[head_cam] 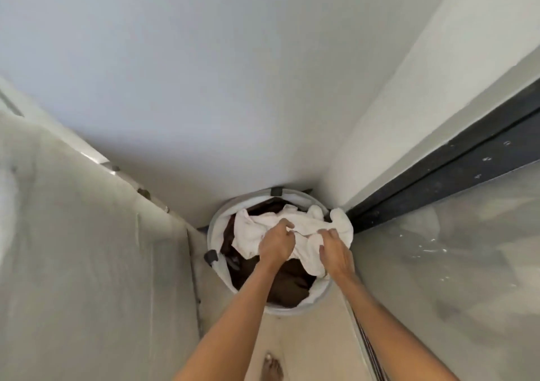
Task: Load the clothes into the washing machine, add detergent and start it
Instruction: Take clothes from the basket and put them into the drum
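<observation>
A round laundry basket [214, 225] with a pale rim stands on the floor in a narrow corner. On top of its load lies a white towel [254, 228], with dark brown clothes [292, 281] under and around it. My left hand [276, 243] grips the towel near its middle. My right hand [334, 252] holds the towel's right part, fingers curled into the cloth. Both arms reach down from the bottom of the frame. No washing machine or detergent is in view.
White walls close in behind and to the right of the basket. A grey panel [87, 249] runs along the left. A dark frame [455, 170] and a glass pane [453, 263] line the right. My bare foot [272, 367] stands on the pale floor.
</observation>
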Action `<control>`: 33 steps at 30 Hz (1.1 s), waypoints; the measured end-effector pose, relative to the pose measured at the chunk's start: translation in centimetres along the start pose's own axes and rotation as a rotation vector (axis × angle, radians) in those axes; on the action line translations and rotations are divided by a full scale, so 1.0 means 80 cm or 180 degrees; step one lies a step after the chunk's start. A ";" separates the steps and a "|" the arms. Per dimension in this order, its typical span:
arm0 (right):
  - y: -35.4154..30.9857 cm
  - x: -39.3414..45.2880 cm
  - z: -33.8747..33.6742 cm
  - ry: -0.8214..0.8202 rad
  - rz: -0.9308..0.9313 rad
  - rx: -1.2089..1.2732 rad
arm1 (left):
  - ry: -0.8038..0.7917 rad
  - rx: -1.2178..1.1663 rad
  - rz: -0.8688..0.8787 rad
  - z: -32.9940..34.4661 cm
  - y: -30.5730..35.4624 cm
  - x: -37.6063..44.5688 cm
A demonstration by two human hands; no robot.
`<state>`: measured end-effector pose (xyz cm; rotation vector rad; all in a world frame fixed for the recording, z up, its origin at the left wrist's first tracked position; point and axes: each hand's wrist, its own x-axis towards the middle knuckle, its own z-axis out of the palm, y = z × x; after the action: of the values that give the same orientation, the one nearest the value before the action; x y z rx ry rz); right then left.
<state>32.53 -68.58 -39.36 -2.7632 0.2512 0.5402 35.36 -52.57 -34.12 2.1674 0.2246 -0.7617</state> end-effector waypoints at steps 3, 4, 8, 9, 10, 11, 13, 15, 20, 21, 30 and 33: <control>0.020 0.044 0.023 -0.0033 -0.0182 -0.0999 | 0.0000 0.0031 -0.0023 0.019 -0.007 0.034; 0.025 0.054 0.032 -0.0025 -0.0182 -0.1267 | -0.0008 0.0033 -0.0047 0.024 -0.013 0.039; 0.032 0.071 0.041 -0.0165 -0.0368 -0.1239 | -0.0069 -0.0022 -0.0043 0.022 -0.041 0.034; 0.028 0.067 0.035 -0.0132 -0.0470 -0.0748 | -0.0063 -0.0018 -0.0013 0.017 -0.046 0.025; 0.019 0.059 0.024 -0.0010 -0.0570 -0.0199 | -0.0033 0.0025 0.0010 0.008 -0.046 0.011; 0.005 0.048 0.008 0.0139 -0.0635 0.0315 | 0.0026 0.0085 0.0028 -0.002 -0.045 -0.001; -0.029 0.020 -0.032 0.0306 -0.0664 0.1218 | 0.0234 0.0134 0.0084 -0.024 -0.037 -0.025; -0.070 -0.014 -0.082 0.0288 -0.0738 0.1951 | 0.0442 0.0138 0.0227 -0.055 -0.022 -0.048; -0.167 -0.099 -0.230 0.0096 -0.1096 0.3011 | 0.0449 0.0261 0.0704 -0.136 0.028 -0.111; -0.185 -0.117 -0.263 0.0195 -0.1202 0.3211 | 0.0405 0.0330 0.0762 -0.151 0.038 -0.125; -0.270 -0.282 -0.566 0.0727 -0.2454 0.5231 | 0.1196 0.0108 0.0927 -0.249 0.109 -0.244; -0.270 -0.313 -0.622 0.0864 -0.2591 0.5399 | 0.1196 -0.2039 0.0923 -0.284 0.137 -0.270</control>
<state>31.33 -62.29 20.05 -1.0539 -0.2744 -0.2548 32.51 -40.80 -3.20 1.6538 0.2911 -0.0816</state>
